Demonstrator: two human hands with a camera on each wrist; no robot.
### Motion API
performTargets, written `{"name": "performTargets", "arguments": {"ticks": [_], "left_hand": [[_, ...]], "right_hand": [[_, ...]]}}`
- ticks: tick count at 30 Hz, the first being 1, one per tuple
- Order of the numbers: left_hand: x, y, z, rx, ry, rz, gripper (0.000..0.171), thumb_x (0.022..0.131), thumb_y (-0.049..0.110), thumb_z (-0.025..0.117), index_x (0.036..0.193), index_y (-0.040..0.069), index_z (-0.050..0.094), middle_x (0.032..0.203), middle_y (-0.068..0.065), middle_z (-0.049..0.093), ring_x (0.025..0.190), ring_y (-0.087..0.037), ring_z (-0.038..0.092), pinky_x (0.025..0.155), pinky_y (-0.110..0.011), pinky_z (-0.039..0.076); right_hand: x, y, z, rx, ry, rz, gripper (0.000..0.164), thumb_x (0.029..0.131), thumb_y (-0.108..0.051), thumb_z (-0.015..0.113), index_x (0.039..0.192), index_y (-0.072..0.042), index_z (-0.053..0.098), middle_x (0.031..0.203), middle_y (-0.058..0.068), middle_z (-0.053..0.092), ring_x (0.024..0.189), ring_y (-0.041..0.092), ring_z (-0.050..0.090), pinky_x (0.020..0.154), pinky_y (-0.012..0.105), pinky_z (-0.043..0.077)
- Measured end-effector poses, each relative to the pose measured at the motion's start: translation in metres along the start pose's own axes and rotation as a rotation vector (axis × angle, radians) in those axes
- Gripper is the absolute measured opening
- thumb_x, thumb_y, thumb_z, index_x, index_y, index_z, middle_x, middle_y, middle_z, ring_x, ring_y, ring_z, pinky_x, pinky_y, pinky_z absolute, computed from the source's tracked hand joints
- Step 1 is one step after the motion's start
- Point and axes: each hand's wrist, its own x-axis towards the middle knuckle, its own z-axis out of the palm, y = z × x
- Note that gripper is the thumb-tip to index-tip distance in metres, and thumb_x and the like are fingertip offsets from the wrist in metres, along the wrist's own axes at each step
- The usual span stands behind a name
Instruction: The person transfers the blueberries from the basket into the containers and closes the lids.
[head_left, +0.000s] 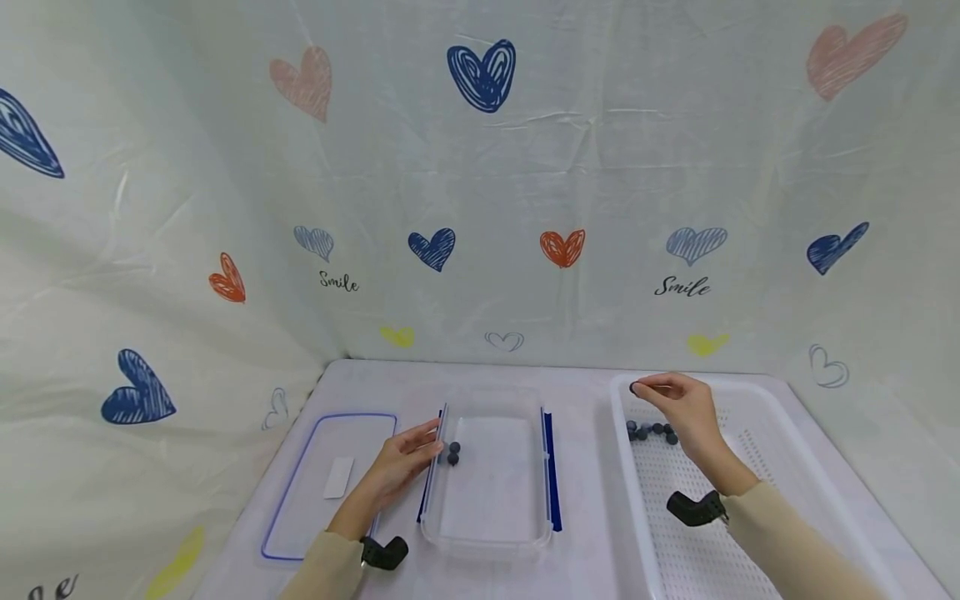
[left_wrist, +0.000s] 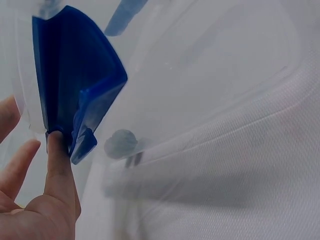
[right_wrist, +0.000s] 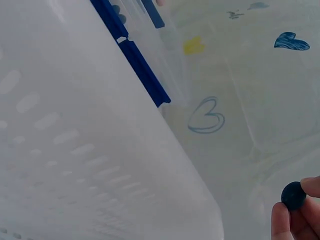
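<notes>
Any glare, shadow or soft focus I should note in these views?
Head: fairly bright and even, faint glossy streaks on the creased backdrop; left wrist: dimmer, a soft shadow on the tablecloth by the clear container, whose wall makes the berries inside look hazy; right wrist: also dim, slots in the white basket soft-edged, the pinched berry dark with little surface detail.

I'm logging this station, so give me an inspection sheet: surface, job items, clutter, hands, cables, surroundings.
Surface: white-covered table.
Job items: clear container with a few dark balls; white perforated basket with more; blue-edged lid left of the container.
Clutter: white rectangle within the lid's outline.
Left hand: fingertip touches the container's blue flap.
Right hand: pinches one ball near the basket's far left corner.
Cables: nothing seen.
Surroundings: pale heart-printed sheet behind the table.
</notes>
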Motion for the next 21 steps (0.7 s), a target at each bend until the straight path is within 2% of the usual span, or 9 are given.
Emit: {"name": "performTargets", "arguments": {"ticks": [7, 13, 21], "left_hand": [[0.0, 0.0, 0.0, 0.005, 0.003, 0.002, 0.056, 0.094, 0.015, 0.072, 0.145, 0.005, 0.051, 0.144, -0.026, 0.048, 0.123, -0.025, 0.055, 0.103, -0.037, 0.047], [-0.001, 0.001, 0.0, 0.01, 0.0, 0.004, 0.056, 0.094, 0.015, 0.072, 0.145, 0.004, 0.051, 0.144, -0.026, 0.048, 0.123, -0.024, 0.055, 0.103, -0.037, 0.047], [-0.002, 0.001, 0.001, 0.009, 0.004, 0.001, 0.057, 0.094, 0.015, 0.072, 0.146, 0.004, 0.05, 0.145, -0.027, 0.046, 0.125, -0.027, 0.054, 0.104, -0.039, 0.046]], "right_hand": [[-0.003, -0.01, 0.018, 0.081, -0.07, -0.039, 0.034, 0.089, -0.018, 0.078, 0.109, 0.008, 0.07, 0.1, 0.008, 0.073, 0.087, 0.006, 0.068, 0.079, 0.019, 0.053], [-0.006, -0.018, 0.036, 0.122, -0.111, -0.038, 0.031, 0.088, -0.015, 0.078, 0.107, 0.008, 0.07, 0.102, 0.018, 0.071, 0.087, 0.009, 0.068, 0.081, 0.02, 0.054], [-0.006, -0.023, 0.061, 0.143, -0.175, -0.048, 0.026, 0.087, -0.014, 0.079, 0.104, 0.005, 0.072, 0.101, 0.016, 0.072, 0.088, 0.014, 0.069, 0.082, 0.023, 0.054]]}}
